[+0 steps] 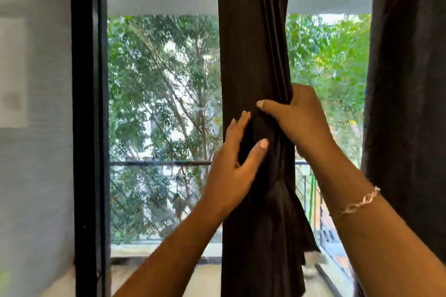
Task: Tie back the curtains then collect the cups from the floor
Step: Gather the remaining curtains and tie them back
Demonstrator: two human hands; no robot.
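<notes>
Tying-back step. Gathered curtain (pixel 253 55) clenched in right hand (pixel 298 123), pressed just below by straight-fingered left hand (pixel 231 166). Next: probably securing the bunch.

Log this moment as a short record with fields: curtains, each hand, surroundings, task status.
dark brown fabric curtain: gathered into a bundle in front of the glass window
left hand: straight fingers rest on the bundle's front
right hand: grips the bundle from its right side
silver chain bracelet: on the right wrist
second dark curtain: hangs at the right edge, untouched
tie-back: none visible
cups: none in view
</notes>
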